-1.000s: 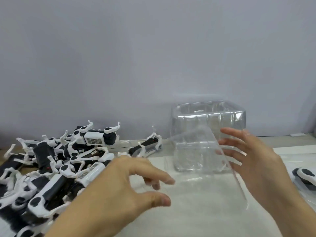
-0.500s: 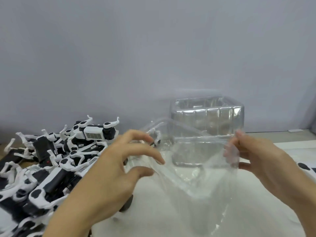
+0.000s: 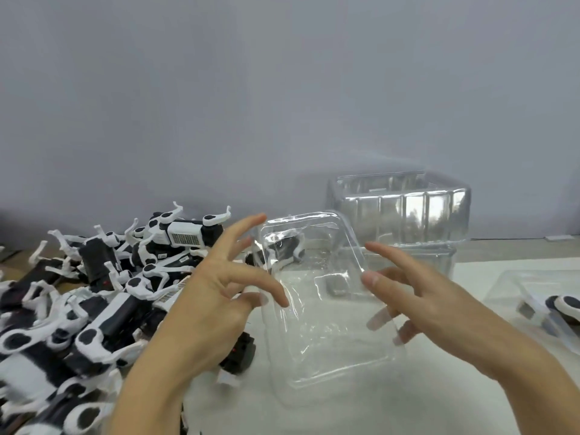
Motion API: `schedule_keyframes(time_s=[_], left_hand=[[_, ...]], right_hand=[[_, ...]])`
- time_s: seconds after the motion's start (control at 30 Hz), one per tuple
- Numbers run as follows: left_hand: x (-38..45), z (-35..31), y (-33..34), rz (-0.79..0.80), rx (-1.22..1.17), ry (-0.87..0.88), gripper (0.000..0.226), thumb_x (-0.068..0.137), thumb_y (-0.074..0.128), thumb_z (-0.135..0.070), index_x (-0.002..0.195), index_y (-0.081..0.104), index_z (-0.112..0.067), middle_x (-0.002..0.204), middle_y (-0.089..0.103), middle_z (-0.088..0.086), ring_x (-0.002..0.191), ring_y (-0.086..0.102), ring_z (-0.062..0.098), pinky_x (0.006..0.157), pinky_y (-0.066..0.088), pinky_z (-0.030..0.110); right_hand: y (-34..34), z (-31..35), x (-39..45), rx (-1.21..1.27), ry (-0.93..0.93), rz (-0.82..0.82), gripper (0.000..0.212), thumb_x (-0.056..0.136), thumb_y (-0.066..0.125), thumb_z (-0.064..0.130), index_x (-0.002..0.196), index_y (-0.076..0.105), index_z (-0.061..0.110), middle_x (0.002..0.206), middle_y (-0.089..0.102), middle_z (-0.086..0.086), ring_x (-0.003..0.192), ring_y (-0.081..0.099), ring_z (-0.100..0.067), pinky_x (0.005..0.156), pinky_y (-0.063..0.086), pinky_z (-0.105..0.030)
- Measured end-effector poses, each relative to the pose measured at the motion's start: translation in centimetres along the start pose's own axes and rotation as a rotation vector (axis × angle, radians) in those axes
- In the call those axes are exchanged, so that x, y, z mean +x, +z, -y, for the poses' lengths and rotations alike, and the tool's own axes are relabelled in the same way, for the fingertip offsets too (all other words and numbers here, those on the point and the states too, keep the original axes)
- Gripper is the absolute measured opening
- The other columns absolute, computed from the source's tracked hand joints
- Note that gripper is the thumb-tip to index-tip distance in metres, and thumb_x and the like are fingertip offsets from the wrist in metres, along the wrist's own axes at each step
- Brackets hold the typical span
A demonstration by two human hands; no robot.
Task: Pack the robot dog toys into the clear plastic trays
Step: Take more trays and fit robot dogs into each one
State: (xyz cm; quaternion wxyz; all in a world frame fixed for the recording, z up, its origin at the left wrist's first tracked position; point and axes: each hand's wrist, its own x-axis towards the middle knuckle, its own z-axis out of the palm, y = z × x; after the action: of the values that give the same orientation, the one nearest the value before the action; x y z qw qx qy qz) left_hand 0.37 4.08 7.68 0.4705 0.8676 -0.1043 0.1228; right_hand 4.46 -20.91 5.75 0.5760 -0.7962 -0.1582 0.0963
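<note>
Table: white surface (image 3: 361, 412) under everything, below both sets of fingers.

Toy pile: big heap of black and white robot dogs (image 3: 103, 296) off to the outside of the left fingers, legs sticking up all over. None packed into the held tray yet, as far as I can see.

Tray stack: clear trays (image 3: 405, 211) nested behind the right fingertips, near the wall.

Held tray: one clear tray (image 3: 323, 296) sits right between the two hands, tilted, long axis running away from the person, hollow side facing up toward the camera.

Left hand (image 3: 207, 296): fingers spread and mostly straight, tips touching the tray's left edge, nothing really gripped.

Right hand (image 3: 417, 296): fingers loosely splayed, thumb on the near face, others showing through the plastic behind, so it's propping the tray.

Next bit, my guess: left hand's closer to the dogs, so it grabs one.

Far right: another tray (image 3: 514, 284) with a dog (image 3: 565, 306) in it, beyond the right wrist.
</note>
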Motion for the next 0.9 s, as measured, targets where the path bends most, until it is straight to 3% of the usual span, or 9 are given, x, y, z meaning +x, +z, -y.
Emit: schedule_keyframes(time_s=[0.07, 0.17, 0.27, 0.37, 0.47, 0.57, 0.67, 0.77, 0.9], left_hand=[[-0.2, -0.1, -0.3, 0.036, -0.003, 0.019, 0.063, 0.082, 0.052, 0.026, 0.070, 0.078, -0.030, 0.146, 0.030, -0.041, 0.137, 0.030, -0.015, 0.105, 0.046, 0.028], [-0.4, -0.5, -0.9, 0.020, -0.002, 0.051, 0.066, 0.087, 0.043, 0.023, 0.077, 0.076, -0.032, 0.146, 0.034, -0.040, 0.136, 0.031, -0.016, 0.098, 0.038, 0.005], [-0.5, -0.7, -1.6, -0.089, -0.094, 0.044, 0.053, 0.093, 0.049, 0.013, 0.096, 0.071, -0.035, 0.143, 0.044, -0.034, 0.136, 0.038, -0.009, 0.105, 0.037, 0.020], [-0.7, -1.3, -2.4, -0.186, -0.159, 0.037, 0.028, 0.092, 0.063, -0.021, 0.115, 0.062, -0.036, 0.135, 0.057, -0.024, 0.129, 0.050, -0.003, 0.106, 0.042, 0.037], [-1.2, -1.7, -3.7, -0.220, -0.114, 0.011, 0.047, 0.076, 0.064, -0.061, 0.120, 0.057, -0.045, 0.129, 0.061, -0.024, 0.120, 0.056, -0.006, 0.095, 0.047, 0.033], [-1.7, -1.9, -4.7, -0.145, -0.037, -0.029, 0.069, 0.057, 0.061, -0.088, 0.118, 0.056, -0.056, 0.130, 0.057, -0.029, 0.119, 0.055, -0.010, 0.093, 0.046, 0.033], [-1.8, -1.7, -4.5, -0.117, -0.151, -0.033, 0.074, 0.053, 0.073, -0.081, 0.116, 0.058, -0.046, 0.127, 0.059, -0.025, 0.119, 0.060, 0.001, 0.094, 0.048, 0.044], [-1.1, -1.2, -3.8, -0.224, -0.284, 0.021, 0.044, 0.067, 0.076, -0.059, 0.101, 0.063, -0.034, 0.107, 0.069, -0.016, 0.104, 0.069, 0.011, 0.091, 0.051, 0.053], [-0.4, -0.2, -2.9, -0.378, -0.428, 0.060, 0.019, 0.072, 0.067, -0.042, 0.086, 0.071, -0.031, 0.090, 0.071, -0.006, 0.087, 0.071, 0.017, 0.079, 0.055, 0.045]], right_hand=[[1.1, 0.3, 0.3, -0.057, -0.014, -0.070, 0.068, 0.072, 0.057, 0.077, 0.133, 0.039, 0.054, 0.102, 0.062, 0.031, 0.068, 0.073, -0.010, 0.048, 0.051, -0.019], [2.6, 0.6, 0.8, -0.006, -0.029, -0.156, 0.038, 0.085, 0.064, 0.048, 0.120, 0.053, 0.038, 0.096, 0.065, 0.012, 0.059, 0.072, -0.016, 0.042, 0.050, -0.023], [3.7, 1.1, 1.1, 0.064, -0.019, -0.182, 0.026, 0.086, 0.065, 0.030, 0.110, 0.054, 0.036, 0.093, 0.064, 0.004, 0.059, 0.072, -0.018, 0.043, 0.053, -0.027], [4.9, 1.8, 1.2, 0.095, -0.034, -0.228, 0.034, 0.086, 0.062, 0.024, 0.115, 0.046, 0.032, 0.083, 0.065, 0.004, 0.060, 0.072, -0.016, 0.048, 0.058, -0.033], [5.8, 2.4, 1.1, 0.147, -0.081, -0.296, 0.054, 0.086, 0.059, 0.020, 0.127, 0.034, 0.044, 0.083, 0.064, 0.023, 0.064, 0.072, -0.013, 0.051, 0.060, -0.030], [6.1, 3.2, 0.8, 0.212, -0.090, -0.377, 0.075, 0.086, 0.060, 0.018, 0.137, 0.021, 0.057, 0.086, 0.064, 0.012, 0.062, 0.072, -0.010, 0.054, 0.060, -0.030], [6.3, 4.1, 0.4, 0.230, -0.091, -0.424, 0.074, 0.087, 0.061, 0.022, 0.132, 0.020, 0.065, 0.096, 0.060, 0.008, 0.061, 0.072, -0.010, 0.061, 0.062, -0.039], [5.9, 4.8, 0.1, 0.279, -0.092, -0.401, 0.065, 0.077, 0.064, 0.034, 0.123, 0.027, 0.062, 0.099, 0.058, 0.008, 0.067, 0.073, -0.012, 0.056, 0.061, -0.033], [4.4, 4.9, -0.2, 0.117, -0.102, -0.424, 0.060, 0.072, 0.065, 0.060, 0.120, 0.030, 0.052, 0.105, 0.055, 0.015, 0.079, 0.070, -0.008, 0.068, 0.054, -0.029]])
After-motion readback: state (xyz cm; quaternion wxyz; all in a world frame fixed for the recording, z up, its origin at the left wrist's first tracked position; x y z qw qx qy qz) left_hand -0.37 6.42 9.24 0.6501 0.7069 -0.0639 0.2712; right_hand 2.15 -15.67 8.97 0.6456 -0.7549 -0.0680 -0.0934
